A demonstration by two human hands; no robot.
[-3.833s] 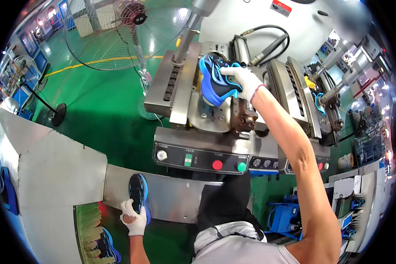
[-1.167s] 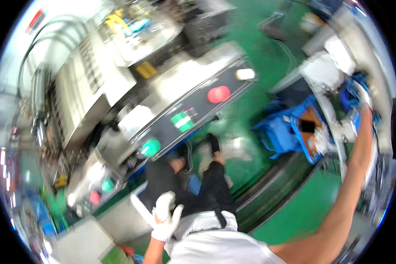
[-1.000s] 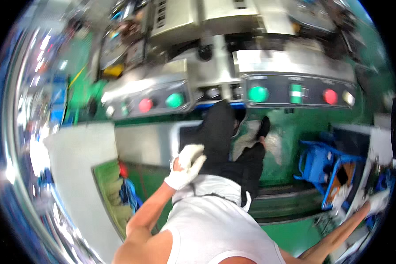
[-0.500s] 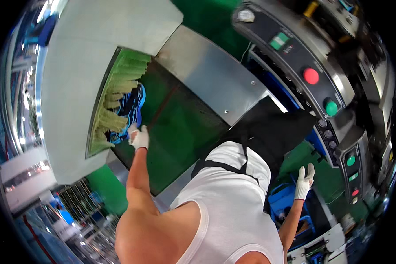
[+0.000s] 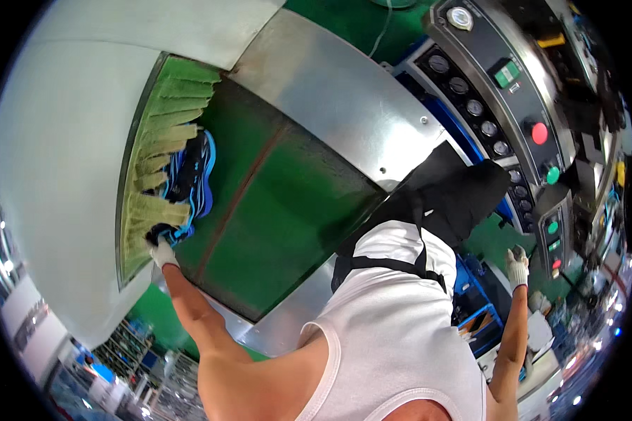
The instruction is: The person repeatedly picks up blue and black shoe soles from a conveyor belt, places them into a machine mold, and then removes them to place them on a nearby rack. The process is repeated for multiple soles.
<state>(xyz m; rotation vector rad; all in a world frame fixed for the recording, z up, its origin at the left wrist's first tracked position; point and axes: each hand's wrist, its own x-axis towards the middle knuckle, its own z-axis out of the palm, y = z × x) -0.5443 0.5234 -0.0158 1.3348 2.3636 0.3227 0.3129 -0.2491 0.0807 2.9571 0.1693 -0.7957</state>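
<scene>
A black shoe with bright blue trim (image 5: 202,172) lies on its side on a green conveyor belt (image 5: 281,210), partly behind the hanging strips of a yellow-green curtain (image 5: 158,154). Beside it, at the near end, is a second dark blue-trimmed shoe part (image 5: 170,231). My left hand (image 5: 163,254), in a white glove, has its fingers closed at this near end; the curtain's lower corner is close by. Out to the right, my right hand (image 5: 517,269), also gloved, has bent fingers around a small dark patch I cannot make out, near a control panel.
A pale machine housing (image 5: 63,154) frames the curtain. Metal side plates (image 5: 344,91) border the belt. On the right stands a control panel with a red button (image 5: 538,133), green buttons and several gauges (image 5: 474,107). Below it is a blue crate (image 5: 481,309).
My left hand has moved from beside the shoe to its near end by the curtain's corner. My right hand's spread fingers have drawn in. The whole view has shifted.
</scene>
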